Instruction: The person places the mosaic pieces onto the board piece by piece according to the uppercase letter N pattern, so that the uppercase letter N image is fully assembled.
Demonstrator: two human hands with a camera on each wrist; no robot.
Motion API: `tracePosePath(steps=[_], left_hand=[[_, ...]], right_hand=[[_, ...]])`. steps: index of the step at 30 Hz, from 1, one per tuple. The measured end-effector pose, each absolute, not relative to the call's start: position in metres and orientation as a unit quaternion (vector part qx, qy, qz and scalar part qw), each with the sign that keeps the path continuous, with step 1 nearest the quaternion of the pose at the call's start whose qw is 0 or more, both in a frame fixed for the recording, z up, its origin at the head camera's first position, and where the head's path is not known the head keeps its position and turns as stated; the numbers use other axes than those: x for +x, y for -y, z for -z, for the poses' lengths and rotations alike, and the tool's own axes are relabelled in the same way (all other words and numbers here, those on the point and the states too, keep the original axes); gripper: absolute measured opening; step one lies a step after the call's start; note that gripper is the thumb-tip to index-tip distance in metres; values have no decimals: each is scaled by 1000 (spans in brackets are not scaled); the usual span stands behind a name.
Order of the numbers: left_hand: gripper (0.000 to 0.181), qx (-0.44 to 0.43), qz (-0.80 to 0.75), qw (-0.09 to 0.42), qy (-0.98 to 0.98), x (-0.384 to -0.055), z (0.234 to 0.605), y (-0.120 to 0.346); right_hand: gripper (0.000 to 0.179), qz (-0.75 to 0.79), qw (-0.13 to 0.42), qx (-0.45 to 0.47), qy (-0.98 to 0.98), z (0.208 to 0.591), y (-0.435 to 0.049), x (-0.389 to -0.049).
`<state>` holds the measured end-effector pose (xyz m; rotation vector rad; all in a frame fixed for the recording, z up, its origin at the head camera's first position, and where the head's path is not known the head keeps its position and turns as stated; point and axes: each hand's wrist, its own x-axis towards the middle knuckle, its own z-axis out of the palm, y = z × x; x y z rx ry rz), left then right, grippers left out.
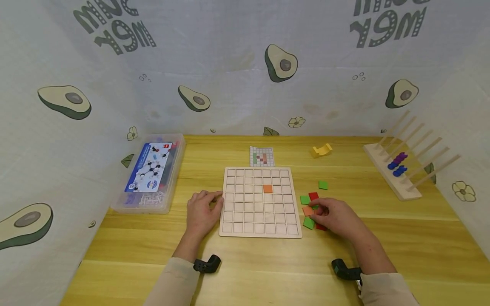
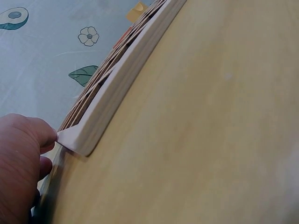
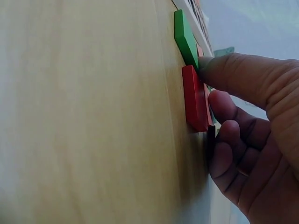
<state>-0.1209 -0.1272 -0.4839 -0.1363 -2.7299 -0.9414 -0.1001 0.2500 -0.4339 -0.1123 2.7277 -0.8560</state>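
A pale wooden grid board [image 1: 254, 219] lies in the middle of the table, with one orange tile [image 1: 268, 188] in an upper cell. At the board's left edge, my left hand [image 1: 202, 214] rests with index finger and thumb against the rim [image 2: 88, 140]. My right hand [image 1: 338, 216] is over a loose group of tiles right of the board, thumb and index finger pinching at an orange tile [image 1: 308, 211]. Around it lie green tiles [image 1: 308, 222] and red tiles [image 1: 313, 196], some partly hidden by the fingers. In the right wrist view, a red tile [image 3: 194, 100] lies beside the thumb.
A printed pattern card [image 1: 262, 157] lies behind the board. One green tile [image 1: 323, 185] sits apart, farther back. A yellow curved piece [image 1: 321, 150] is behind it. At the right stands a peg rack [image 1: 390, 170] with beads; at the left, a clear plastic case [image 1: 149, 174].
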Motion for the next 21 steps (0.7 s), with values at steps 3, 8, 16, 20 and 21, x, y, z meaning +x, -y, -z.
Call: tracePosePath(steps=[3,8,16,20,21], left_hand=[[28,-47,322,127,937,-121,484,127],[28,-48,319,130,938,-121,485,127],[27,-51,320,139,936,-122,486,128],[27,-50,322,136,936,-122,486,128],[27,-50,321,136,936,-122,487,128]], right_hand=[[32,297,139,-40,-944,433,-250,-101],[30,296,139,-40,-944,435,-251,-101],[25,296,125,-49,-946,436,-248,-101],[27,280,107,-59,-952,430,-242,-102],[28,278,103,-65,-953,428,-240,-103]])
